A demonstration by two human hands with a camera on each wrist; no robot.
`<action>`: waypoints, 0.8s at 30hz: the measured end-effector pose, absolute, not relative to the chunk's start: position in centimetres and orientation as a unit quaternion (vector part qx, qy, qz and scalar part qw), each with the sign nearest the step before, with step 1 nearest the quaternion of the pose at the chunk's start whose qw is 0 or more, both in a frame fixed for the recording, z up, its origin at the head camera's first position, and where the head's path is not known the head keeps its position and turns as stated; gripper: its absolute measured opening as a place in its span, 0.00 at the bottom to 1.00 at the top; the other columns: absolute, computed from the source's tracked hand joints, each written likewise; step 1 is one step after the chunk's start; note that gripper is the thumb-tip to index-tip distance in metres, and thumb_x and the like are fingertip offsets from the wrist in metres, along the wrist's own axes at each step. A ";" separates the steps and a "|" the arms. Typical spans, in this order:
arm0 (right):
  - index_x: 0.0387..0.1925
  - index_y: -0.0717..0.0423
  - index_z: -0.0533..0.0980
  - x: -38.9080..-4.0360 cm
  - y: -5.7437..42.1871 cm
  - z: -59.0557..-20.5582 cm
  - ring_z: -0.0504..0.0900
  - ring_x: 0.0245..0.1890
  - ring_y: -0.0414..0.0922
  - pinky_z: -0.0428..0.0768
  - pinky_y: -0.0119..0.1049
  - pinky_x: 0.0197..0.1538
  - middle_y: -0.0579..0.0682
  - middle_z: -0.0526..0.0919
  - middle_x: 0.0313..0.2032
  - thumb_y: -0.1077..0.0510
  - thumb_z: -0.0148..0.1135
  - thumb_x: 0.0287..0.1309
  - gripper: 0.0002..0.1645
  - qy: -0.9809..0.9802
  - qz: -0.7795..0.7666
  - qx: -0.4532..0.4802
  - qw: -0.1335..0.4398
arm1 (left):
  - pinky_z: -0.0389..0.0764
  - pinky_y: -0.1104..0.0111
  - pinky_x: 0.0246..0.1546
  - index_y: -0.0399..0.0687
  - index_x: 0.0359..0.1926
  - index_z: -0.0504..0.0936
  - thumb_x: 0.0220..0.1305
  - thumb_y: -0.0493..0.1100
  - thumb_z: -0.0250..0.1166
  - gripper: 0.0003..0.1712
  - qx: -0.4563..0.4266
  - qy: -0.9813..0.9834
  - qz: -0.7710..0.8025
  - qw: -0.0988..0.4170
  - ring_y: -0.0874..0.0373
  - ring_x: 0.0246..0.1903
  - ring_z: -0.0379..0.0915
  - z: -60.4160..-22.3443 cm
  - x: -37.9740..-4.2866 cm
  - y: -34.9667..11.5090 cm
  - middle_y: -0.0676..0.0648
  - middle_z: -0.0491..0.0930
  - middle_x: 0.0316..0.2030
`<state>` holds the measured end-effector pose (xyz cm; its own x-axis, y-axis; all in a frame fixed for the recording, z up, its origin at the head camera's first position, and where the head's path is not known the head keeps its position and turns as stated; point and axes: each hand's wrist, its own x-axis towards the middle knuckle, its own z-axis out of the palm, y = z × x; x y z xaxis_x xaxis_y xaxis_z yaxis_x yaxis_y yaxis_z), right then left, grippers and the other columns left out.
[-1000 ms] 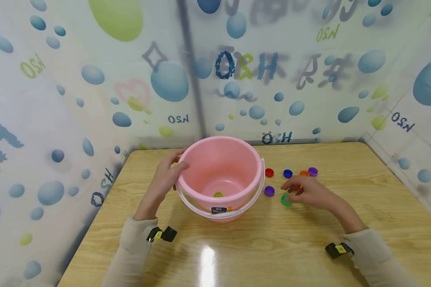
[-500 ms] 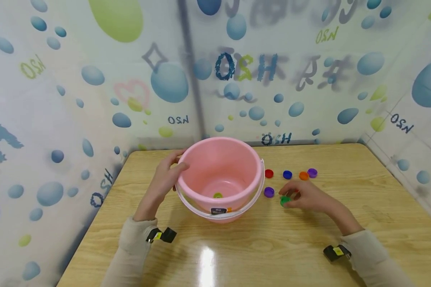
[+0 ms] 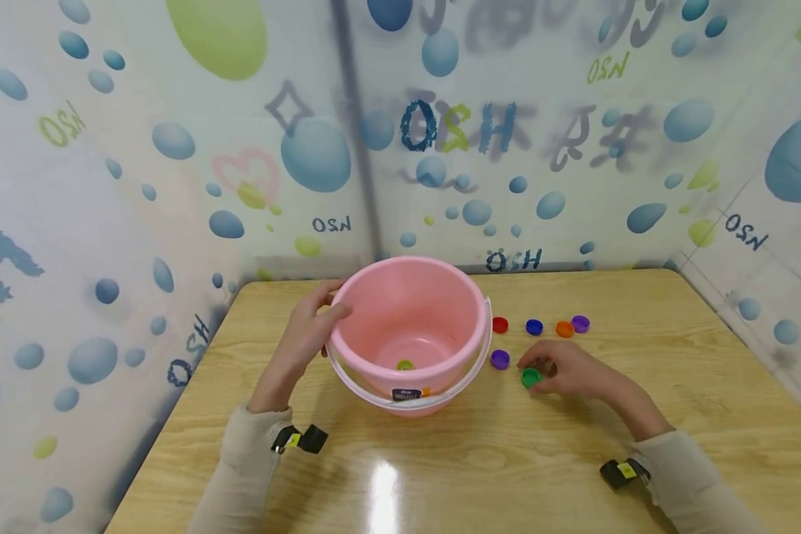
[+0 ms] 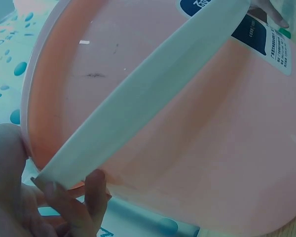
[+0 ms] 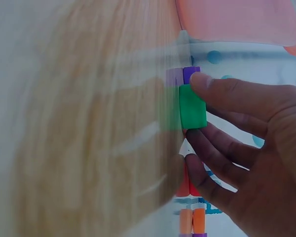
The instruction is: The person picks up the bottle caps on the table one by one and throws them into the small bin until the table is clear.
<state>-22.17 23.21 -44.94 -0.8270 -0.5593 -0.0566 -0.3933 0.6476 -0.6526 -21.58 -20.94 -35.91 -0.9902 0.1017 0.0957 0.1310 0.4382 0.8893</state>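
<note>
A pink bucket [image 3: 407, 293] stands on the table with its white handle [image 3: 400, 405] hanging down in front. My left hand [image 3: 307, 326] grips its left rim, thumb inside and fingers outside. A small lime-green ring-shaped cap [image 3: 406, 365] lies inside at the bottom. To the right, my right hand [image 3: 574, 368] pinches a green cap [image 3: 529, 377] at the table surface. In the right wrist view, the thumb is on the upper edge of this cap [image 5: 193, 107] and the fingers curl behind it. A red cap [image 5: 194, 182] sits behind those fingers, hidden in the head view.
Near the right hand lie a purple cap [image 3: 500, 360], a red cap [image 3: 500, 325], a blue cap [image 3: 534, 327], an orange cap [image 3: 564, 328] and a violet cap [image 3: 581, 323]. A patterned curtain [image 3: 440, 170] rises behind the wooden table [image 3: 480, 475].
My right hand has closed in around the green cap, which has shifted slightly. The red cap beneath the hand has gone out of sight. My left hand and the bucket stay put.
</note>
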 end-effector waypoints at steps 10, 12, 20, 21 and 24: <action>0.49 0.55 0.84 -22.1 23.1 -45.1 0.80 0.44 0.43 0.83 0.32 0.44 0.50 0.86 0.47 0.57 0.78 0.53 0.21 0.902 -0.313 -0.271 0.123 | 0.75 0.63 0.14 0.58 0.71 0.73 0.71 0.49 0.59 0.29 -0.064 -0.851 -0.521 0.016 0.57 0.16 0.71 -35.8 -21.5 -20.9 0.39 0.76 0.53; 0.49 0.55 0.84 -22.1 23.1 -45.1 0.80 0.43 0.42 0.83 0.32 0.44 0.50 0.86 0.47 0.57 0.78 0.53 0.21 0.902 -0.313 -0.270 0.123 | 0.75 0.64 0.14 0.58 0.71 0.73 0.71 0.49 0.59 0.28 -0.064 -0.851 -0.521 0.016 0.57 0.16 0.71 -35.8 -21.5 -20.9 0.39 0.76 0.53; 0.49 0.53 0.84 -22.1 23.2 -45.1 0.78 0.42 0.42 0.82 0.31 0.44 0.49 0.85 0.47 0.56 0.78 0.54 0.20 0.902 -0.314 -0.268 0.127 | 0.73 0.69 0.13 0.56 0.71 0.73 0.71 0.48 0.58 0.28 -0.068 -0.850 -0.522 0.019 0.57 0.16 0.71 -35.8 -21.5 -20.9 0.39 0.76 0.52; 0.49 0.53 0.84 -22.1 23.2 -45.1 0.78 0.42 0.42 0.82 0.31 0.44 0.49 0.85 0.47 0.56 0.78 0.54 0.20 0.901 -0.315 -0.268 0.129 | 0.73 0.69 0.13 0.56 0.71 0.73 0.71 0.48 0.58 0.28 -0.068 -0.850 -0.522 0.020 0.57 0.16 0.71 -35.8 -21.5 -20.9 0.39 0.76 0.52; 0.50 0.53 0.84 -22.1 23.3 -45.1 0.79 0.43 0.42 0.82 0.31 0.44 0.49 0.85 0.47 0.56 0.78 0.54 0.20 0.899 -0.317 -0.271 0.131 | 0.72 0.69 0.13 0.55 0.71 0.73 0.71 0.48 0.58 0.28 -0.067 -0.849 -0.524 0.019 0.57 0.16 0.71 -35.9 -21.5 -20.9 0.38 0.76 0.53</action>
<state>-22.11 23.31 -45.13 -0.8189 -0.5705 -0.0635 -0.4042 0.6516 -0.6419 -21.51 -20.88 -35.86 -0.9904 0.0935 0.1019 0.1331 0.4425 0.8869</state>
